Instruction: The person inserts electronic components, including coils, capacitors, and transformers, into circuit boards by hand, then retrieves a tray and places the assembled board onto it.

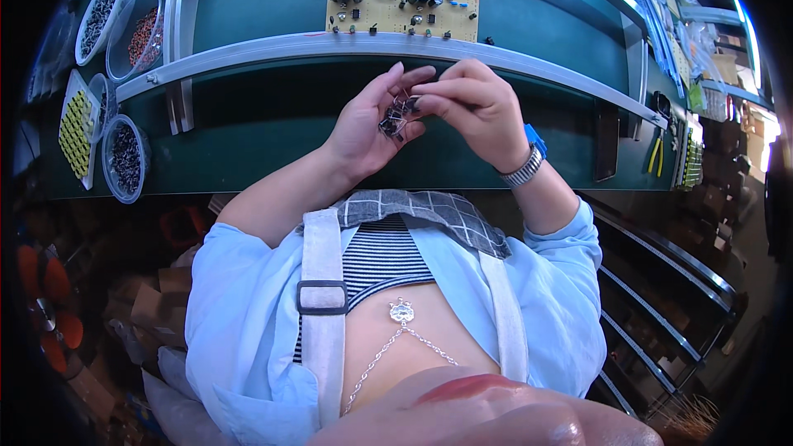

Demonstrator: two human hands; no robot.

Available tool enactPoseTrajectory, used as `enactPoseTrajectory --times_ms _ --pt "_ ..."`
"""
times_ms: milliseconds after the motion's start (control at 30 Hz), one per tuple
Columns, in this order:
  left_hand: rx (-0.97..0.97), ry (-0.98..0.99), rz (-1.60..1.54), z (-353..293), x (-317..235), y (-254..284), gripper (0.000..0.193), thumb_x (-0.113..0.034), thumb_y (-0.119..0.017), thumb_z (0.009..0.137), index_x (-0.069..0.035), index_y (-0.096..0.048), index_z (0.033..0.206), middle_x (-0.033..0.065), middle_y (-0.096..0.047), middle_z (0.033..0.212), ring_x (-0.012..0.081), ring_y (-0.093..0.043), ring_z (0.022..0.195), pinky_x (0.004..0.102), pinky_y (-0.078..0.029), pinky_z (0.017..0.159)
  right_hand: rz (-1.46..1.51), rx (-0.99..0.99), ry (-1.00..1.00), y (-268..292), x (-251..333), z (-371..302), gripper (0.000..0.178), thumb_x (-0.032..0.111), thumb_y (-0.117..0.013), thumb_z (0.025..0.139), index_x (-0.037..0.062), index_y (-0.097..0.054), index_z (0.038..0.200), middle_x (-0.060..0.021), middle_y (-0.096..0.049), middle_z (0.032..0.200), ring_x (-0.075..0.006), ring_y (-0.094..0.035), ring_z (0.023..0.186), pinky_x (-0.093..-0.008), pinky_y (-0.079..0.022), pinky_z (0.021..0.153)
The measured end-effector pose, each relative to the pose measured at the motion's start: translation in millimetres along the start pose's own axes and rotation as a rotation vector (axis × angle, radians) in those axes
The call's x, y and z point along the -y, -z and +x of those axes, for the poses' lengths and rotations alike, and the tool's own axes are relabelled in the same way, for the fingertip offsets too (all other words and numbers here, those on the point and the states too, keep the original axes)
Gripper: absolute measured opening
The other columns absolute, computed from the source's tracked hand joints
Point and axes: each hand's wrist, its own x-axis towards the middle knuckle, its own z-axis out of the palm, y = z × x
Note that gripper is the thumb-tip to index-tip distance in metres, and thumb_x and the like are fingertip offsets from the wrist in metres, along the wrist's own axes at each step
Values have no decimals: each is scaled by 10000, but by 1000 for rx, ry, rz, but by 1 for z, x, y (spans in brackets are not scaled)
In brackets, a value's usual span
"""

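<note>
Cupping dark leaded components (391,125) over the green bench (235,139), left hand (363,125) was half-curled; right hand (483,109) pinched their right edge; far-left tub (80,43) held dark pieces (100,12); adjoining tub (121,39), orange-red pieces (145,38); near-left tub (125,196), dark parts (125,157).

Glare at upper R edge, dim btm corners, fisheye-bent rail (273,47), black vignette
</note>
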Motion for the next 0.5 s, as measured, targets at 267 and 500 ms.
enactPoseTrajectory --times_ms 267,500 --pt "294 -178 299 3 1 31 201 -216 -609 919 -73 -622 1059 -3 -577 807 40 -476 600 155 -313 475 144 -210 -36 -10 8 -6 151 62 -717 795 37 -715 944 -43 -620 804 -105 -595 729 -214 -484 634" --pt "203 -348 475 -7 3 13 250 -208 -623 904 -60 -611 1105 -16 -528 736 40 -438 581 164 -327 489 646 -18 -286 -2 4 -4 112 103 -679 848 16 -684 919 -1 -610 782 -81 -575 734 -207 -462 658"
